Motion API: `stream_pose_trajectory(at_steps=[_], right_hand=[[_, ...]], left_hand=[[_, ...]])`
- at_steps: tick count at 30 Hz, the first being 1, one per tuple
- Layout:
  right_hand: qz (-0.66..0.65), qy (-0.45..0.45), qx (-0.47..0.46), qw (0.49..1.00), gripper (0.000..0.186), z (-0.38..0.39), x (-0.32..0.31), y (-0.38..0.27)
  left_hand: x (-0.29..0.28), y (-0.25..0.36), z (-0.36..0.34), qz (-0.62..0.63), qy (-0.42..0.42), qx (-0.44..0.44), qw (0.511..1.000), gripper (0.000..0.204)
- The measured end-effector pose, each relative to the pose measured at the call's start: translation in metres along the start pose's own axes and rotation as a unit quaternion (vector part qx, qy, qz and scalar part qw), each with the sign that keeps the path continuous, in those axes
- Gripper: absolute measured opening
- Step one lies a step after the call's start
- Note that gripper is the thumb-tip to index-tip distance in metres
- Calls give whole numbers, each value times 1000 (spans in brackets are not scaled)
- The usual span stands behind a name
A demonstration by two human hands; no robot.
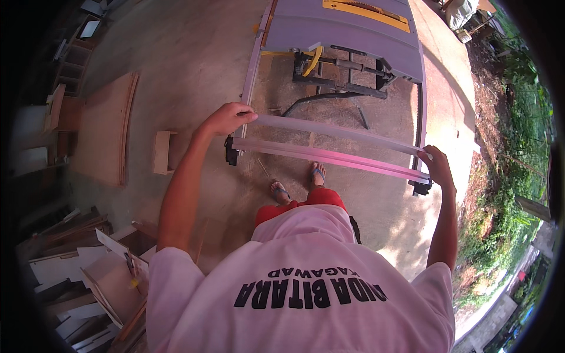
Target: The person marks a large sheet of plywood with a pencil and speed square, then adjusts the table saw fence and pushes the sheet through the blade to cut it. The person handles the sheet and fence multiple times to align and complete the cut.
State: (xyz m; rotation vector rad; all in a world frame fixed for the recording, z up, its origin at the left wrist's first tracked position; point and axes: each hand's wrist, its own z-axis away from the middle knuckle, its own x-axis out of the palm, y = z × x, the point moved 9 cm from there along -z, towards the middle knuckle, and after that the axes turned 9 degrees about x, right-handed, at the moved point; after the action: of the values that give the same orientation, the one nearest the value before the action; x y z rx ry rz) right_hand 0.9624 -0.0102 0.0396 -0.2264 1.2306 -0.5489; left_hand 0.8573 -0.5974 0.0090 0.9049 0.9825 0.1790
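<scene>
Stands with both arms spread and reaching forward, hands well apart, clamped on the two ends of one long grey strip (341,132). Extends the left arm (187,170) from the near left, close to straight at the elbow, and bends the left hand (228,119) rightward at the wrist. Curls its fingers over the left end of the strip, with the thumb toward the near side. Stretches the right arm (445,226) out from the near right, and turns the right hand (438,166) leftward to pinch the right end of the strip between fingertips. Cannot tell the placing of the fingers beneath the strip on either side. Holds the strip crosswise between the left rail (251,76) and the right rail (421,117), just beyond a pink-tinged bar (335,156) with a black bracket at the left (231,152) and another at the right. Keeps both sandalled feet (318,174) on the near side of that bar, facing a grey saw table (294,20) on the far side, beyond a black metal frame (376,88).
</scene>
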Motion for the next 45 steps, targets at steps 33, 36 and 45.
stream_pose_trajectory(at_steps=[33, 36, 45], right_hand=[[117, -278, 2, 953, 28, -32, 57, 42], [57, -282, -7, 958, 35, -35, 46, 44], [120, -186, -111, 969, 87, 44, 39, -133]], left_hand=[[45, -14, -39, -13, -150, -86, 985, 21], [38, -5, -28, -54, -180, -144, 972, 31], [41, 96, 17, -124, -214, -19, 969, 93]])
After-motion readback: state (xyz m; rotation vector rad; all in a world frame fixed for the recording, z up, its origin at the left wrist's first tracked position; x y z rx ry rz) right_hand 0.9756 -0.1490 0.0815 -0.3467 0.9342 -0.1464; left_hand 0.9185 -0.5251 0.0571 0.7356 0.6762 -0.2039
